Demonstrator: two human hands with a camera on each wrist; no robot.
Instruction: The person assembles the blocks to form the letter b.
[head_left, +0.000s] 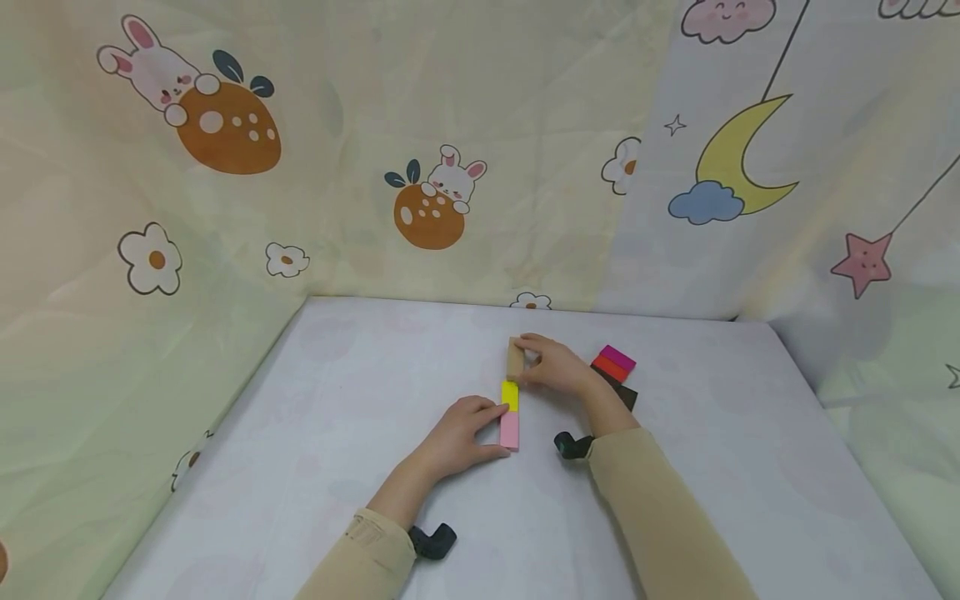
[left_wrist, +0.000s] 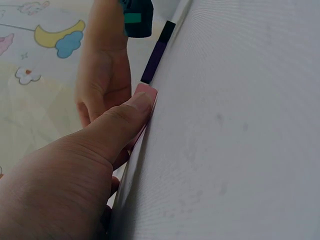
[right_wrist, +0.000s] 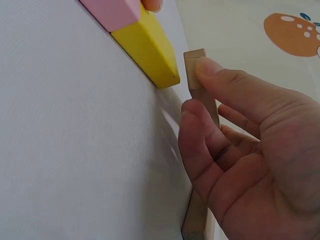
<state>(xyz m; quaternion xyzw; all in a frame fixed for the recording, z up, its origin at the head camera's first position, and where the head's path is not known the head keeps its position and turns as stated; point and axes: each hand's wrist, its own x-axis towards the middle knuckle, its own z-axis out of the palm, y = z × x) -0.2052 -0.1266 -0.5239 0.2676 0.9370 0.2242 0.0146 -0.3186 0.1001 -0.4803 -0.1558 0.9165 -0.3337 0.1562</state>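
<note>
A pink block (head_left: 509,432) and a yellow block (head_left: 510,396) lie end to end on the white table. My left hand (head_left: 467,433) holds the pink block, thumb at its near end and a fingertip by the seam with the yellow one. In the left wrist view the thumb rests on the pink end (left_wrist: 146,90). My right hand (head_left: 557,367) pinches a plain wooden block (head_left: 515,360) just beyond the yellow block. The right wrist view shows the wooden block (right_wrist: 194,67) between thumb and fingers, a small gap from the yellow block (right_wrist: 150,47); its middle is hidden by the fingers.
Right of the right hand lie a magenta block (head_left: 619,357), a red block (head_left: 612,368) and dark blocks (head_left: 626,395), partly behind the right wrist. Black wrist devices (head_left: 435,542) stick out from both sleeves. A printed cloth wall (head_left: 525,100) rises behind the table.
</note>
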